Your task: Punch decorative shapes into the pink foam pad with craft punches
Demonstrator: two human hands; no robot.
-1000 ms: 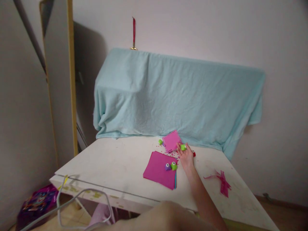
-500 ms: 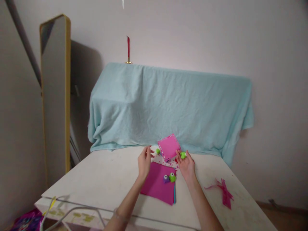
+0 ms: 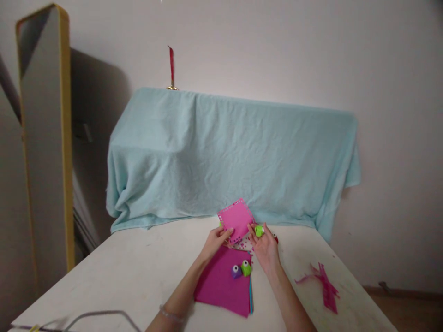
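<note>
A pink paper square (image 3: 236, 220) with small holes punched along its edges is held up above the table. My left hand (image 3: 218, 240) pinches its lower left edge between thumb and fingers. My right hand (image 3: 266, 244), palm up, grips the paper's right corner with its fingertips and also holds a small green craft punch (image 3: 259, 231). Under my hands lies a stack of magenta paper sheets (image 3: 219, 283). On that stack sit a purple craft punch (image 3: 236, 271) and another green craft punch (image 3: 246, 268), side by side. Tiny pink paper bits (image 3: 245, 244) are scattered behind the stack.
Pink paper strips (image 3: 327, 290) lie in a heap on the white table (image 3: 152, 272), to the right. A light blue cloth (image 3: 235, 152) covers something along the back. At the left stands a gold-framed mirror (image 3: 65, 138). A grey cable (image 3: 104, 313) curves near the front left.
My left hand, empty before, has come in and taken hold of the paper's left edge. The paper has shifted slightly down and left in view. The camera view has also moved.
</note>
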